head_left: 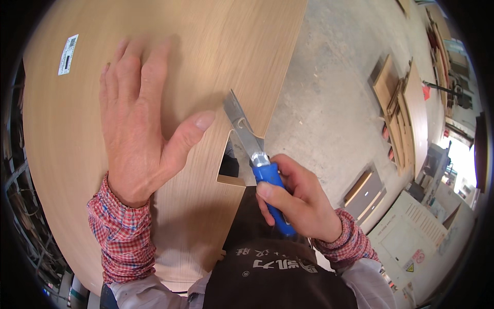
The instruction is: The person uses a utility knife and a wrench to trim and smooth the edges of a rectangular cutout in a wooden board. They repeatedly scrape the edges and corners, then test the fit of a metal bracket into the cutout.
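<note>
— Wood-grain panel (154, 46) under my flat, open left hand (136, 129); right hand (303, 198) grips the blue-handled scraper (254, 154), blade in the notch (231, 162).

— Risk?

— A slipping blade could, I reckon, nick that nearby thumb.

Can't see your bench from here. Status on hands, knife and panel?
Left hand flat on wood panel. Right hand gripping blue utility knife, blade at the notch cut in the panel edge. Nothing blocking the blade.
</note>
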`<control>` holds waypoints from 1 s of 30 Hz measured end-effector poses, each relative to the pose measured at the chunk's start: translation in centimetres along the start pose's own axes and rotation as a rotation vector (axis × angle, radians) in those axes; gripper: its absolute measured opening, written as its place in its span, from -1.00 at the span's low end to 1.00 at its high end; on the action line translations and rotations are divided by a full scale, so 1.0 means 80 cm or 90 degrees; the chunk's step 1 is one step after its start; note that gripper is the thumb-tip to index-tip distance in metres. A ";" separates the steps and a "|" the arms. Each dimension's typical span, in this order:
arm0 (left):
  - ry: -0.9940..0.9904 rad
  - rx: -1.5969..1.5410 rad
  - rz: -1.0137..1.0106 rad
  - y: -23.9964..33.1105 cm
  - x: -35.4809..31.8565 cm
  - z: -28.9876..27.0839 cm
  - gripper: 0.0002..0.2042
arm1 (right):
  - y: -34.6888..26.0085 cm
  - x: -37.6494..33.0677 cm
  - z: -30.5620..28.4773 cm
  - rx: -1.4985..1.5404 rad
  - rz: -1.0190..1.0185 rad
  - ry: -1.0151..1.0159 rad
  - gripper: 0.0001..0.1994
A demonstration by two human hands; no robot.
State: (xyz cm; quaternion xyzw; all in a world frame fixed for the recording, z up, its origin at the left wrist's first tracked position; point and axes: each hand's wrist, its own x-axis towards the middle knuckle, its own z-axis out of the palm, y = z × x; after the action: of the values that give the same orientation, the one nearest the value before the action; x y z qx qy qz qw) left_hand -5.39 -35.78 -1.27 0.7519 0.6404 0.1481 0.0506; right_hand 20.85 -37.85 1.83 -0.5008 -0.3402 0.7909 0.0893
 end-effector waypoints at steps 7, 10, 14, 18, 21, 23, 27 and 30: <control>0.003 -0.012 -0.001 -0.002 0.001 0.002 -0.16 | 0.014 -0.005 0.008 -0.009 -0.011 0.044 -0.74; 0.000 -0.005 -0.001 -0.001 -0.001 0.002 -0.15 | 0.012 -0.010 0.003 0.014 0.011 0.032 -0.73; -0.005 0.002 -0.001 -0.002 -0.001 0.001 -0.15 | 0.003 0.008 0.001 0.013 -0.018 0.020 -0.73; -0.002 -0.004 0.000 -0.001 0.001 0.001 -0.16 | 0.013 -0.006 0.000 -0.003 -0.003 0.015 -0.80; 0.003 -0.008 0.007 0.000 0.003 0.004 -0.16 | 0.005 0.001 -0.011 0.026 -0.050 0.069 -0.78; -0.001 0.006 0.003 -0.001 0.002 0.001 -0.16 | -0.012 0.019 -0.028 0.086 -0.146 0.168 -0.74; 0.009 -0.001 0.014 -0.004 0.002 0.001 -0.15 | -0.002 -0.027 -0.032 0.081 -0.165 0.106 -0.77; 0.010 -0.003 0.015 0.003 0.005 0.002 -0.14 | 0.022 -0.032 -0.039 0.113 -0.144 0.144 -0.75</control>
State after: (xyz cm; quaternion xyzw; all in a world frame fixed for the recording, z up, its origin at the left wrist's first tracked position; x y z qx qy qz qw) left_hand -5.08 -35.39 -1.32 0.7581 0.6315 0.1560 0.0452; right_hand 25.13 -39.00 1.78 -0.5351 -0.3108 0.7415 0.2592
